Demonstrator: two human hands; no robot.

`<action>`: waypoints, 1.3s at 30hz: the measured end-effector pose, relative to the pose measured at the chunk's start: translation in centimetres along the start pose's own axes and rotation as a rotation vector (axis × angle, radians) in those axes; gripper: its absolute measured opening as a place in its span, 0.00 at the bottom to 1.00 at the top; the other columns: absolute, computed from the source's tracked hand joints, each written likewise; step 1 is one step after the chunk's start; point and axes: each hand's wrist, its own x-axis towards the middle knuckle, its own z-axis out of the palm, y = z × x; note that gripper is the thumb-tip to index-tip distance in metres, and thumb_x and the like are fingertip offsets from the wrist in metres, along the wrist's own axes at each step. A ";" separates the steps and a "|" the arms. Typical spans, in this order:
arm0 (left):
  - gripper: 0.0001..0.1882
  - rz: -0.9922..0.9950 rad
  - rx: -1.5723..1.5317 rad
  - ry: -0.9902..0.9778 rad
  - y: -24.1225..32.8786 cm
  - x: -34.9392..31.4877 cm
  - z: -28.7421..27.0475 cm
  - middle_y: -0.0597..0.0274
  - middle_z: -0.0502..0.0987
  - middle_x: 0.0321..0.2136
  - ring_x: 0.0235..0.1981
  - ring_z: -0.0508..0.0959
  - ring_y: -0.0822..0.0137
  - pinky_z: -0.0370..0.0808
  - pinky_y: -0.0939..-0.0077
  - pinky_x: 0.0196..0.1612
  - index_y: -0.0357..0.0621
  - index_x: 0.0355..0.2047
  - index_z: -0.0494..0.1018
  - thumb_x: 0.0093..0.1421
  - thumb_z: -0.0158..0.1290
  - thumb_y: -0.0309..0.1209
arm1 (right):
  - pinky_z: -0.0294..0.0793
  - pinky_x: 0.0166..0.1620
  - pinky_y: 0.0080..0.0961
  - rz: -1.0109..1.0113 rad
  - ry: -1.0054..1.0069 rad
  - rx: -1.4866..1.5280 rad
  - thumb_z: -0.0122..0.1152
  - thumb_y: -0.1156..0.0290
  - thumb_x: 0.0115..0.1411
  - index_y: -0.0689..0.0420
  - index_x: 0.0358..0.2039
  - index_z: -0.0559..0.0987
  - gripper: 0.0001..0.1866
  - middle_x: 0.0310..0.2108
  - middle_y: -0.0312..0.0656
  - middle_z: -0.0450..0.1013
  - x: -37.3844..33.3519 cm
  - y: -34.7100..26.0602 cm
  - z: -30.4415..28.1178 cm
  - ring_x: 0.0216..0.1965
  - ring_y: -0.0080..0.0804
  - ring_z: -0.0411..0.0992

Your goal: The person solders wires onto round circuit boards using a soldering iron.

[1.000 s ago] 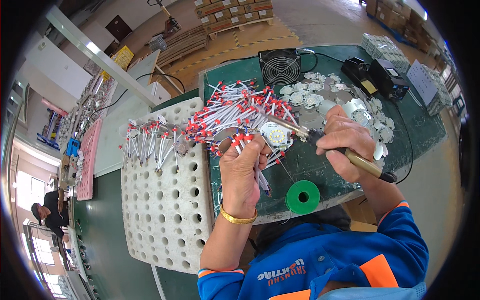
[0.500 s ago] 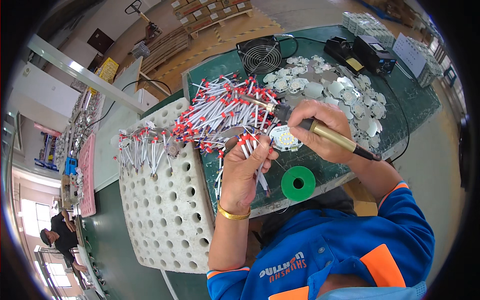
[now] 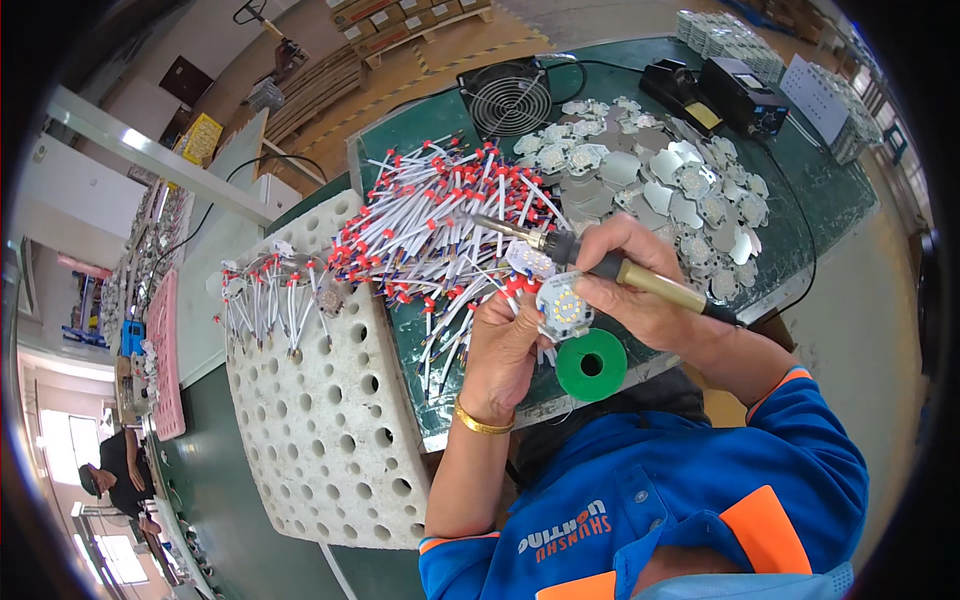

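My right hand [image 3: 645,290] is closed around a soldering iron [image 3: 655,283], whose metal tip points left over the heap of white wires. Its thumb and fingertips also meet the upper edge of a round LED board [image 3: 566,306], which faces up with a ring of yellow chips. My left hand [image 3: 503,345] is closed on several white wires with red ends [image 3: 518,284], and its fingertips touch the left edge of that board. Another LED board [image 3: 530,260] lies under the iron. Beside my hands, on the table, is a green solder spool [image 3: 591,365].
White wires [image 3: 430,215] are heaped on the green table [image 3: 830,205], beside piled LED boards [image 3: 690,195]. A fan [image 3: 508,100], iron stand [image 3: 680,95] and soldering station [image 3: 742,97] stand behind. A holed white foam board [image 3: 310,440] lies left; a person [image 3: 125,475] sits far left.
The LED board has come down and left with my right hand, meeting my left fingertips. My left hand has moved slightly right and down, and the wires in it are now partly hidden.
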 end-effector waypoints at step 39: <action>0.07 0.620 1.186 0.462 2.3 10.2 -0.6 0.55 0.76 0.21 0.17 0.74 0.67 0.70 0.74 0.21 0.37 0.30 0.73 0.54 0.52 0.29 | 0.68 0.24 0.28 -0.432 0.042 -0.951 0.62 0.80 0.43 0.56 0.34 0.67 0.18 0.25 0.40 0.69 -0.5 3.6 -4.7 0.23 0.38 0.71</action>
